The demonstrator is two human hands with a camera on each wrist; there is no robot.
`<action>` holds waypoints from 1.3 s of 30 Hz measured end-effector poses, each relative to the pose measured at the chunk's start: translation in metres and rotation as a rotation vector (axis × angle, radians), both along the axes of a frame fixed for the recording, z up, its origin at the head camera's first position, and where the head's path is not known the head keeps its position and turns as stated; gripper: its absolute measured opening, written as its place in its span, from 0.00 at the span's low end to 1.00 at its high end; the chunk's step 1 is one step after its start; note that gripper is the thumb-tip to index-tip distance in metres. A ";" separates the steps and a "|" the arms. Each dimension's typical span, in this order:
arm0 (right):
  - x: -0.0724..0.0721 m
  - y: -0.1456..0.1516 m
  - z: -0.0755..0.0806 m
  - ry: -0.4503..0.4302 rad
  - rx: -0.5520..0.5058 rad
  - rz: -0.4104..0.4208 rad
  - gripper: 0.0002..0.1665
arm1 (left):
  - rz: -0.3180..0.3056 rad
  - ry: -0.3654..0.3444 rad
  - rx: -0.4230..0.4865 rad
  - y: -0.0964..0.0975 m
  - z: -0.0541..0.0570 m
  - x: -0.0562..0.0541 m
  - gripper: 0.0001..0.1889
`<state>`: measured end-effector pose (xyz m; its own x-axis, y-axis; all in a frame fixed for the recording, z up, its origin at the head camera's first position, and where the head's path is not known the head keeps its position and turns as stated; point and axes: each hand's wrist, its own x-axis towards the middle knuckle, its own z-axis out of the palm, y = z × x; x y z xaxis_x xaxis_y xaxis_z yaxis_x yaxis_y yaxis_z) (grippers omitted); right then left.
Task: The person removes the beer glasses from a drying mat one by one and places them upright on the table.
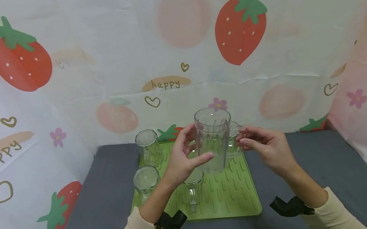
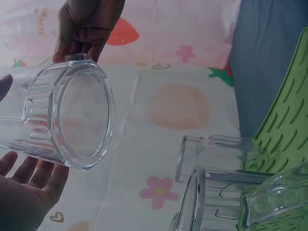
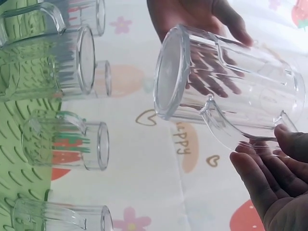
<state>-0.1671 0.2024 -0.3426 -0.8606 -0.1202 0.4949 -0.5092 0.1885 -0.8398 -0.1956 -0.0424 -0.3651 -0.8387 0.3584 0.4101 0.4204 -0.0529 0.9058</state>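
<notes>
A clear glass mug [image 1: 213, 141] is held upright in the air above a green mat [image 1: 230, 197], its base facing down. My left hand [image 1: 187, 158] grips its body, thumb on the near side and fingers around the far left. On the right, my right hand [image 1: 269, 147] pinches the mug's handle [image 3: 240, 132] between thumb and fingers. In the left wrist view the mug's thick round base [image 2: 86, 115] shows faint raised marks. Its inside looks bare through the glass.
Several similar mugs stand on the mat, apparently upside down: one at the back left [image 1: 149, 148], one at the front left [image 1: 146, 181], one under the left forearm [image 1: 193, 190]. A grey cloth [image 1: 89, 219] covers the table; a strawberry-print curtain [image 1: 120, 61] hangs behind.
</notes>
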 end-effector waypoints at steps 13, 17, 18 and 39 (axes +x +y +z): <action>-0.001 0.011 0.003 0.091 -0.100 0.001 0.21 | -0.007 0.076 0.034 -0.018 -0.004 0.002 0.38; -0.002 0.016 0.004 0.097 -0.118 -0.034 0.21 | 0.027 0.116 -0.022 -0.028 -0.005 0.007 0.37; -0.003 0.017 0.004 0.095 -0.122 -0.046 0.21 | 0.040 0.123 -0.034 -0.031 -0.005 0.008 0.37; -0.013 0.034 0.002 0.093 -0.132 -0.242 0.16 | 0.120 0.140 0.105 -0.107 -0.033 0.025 0.35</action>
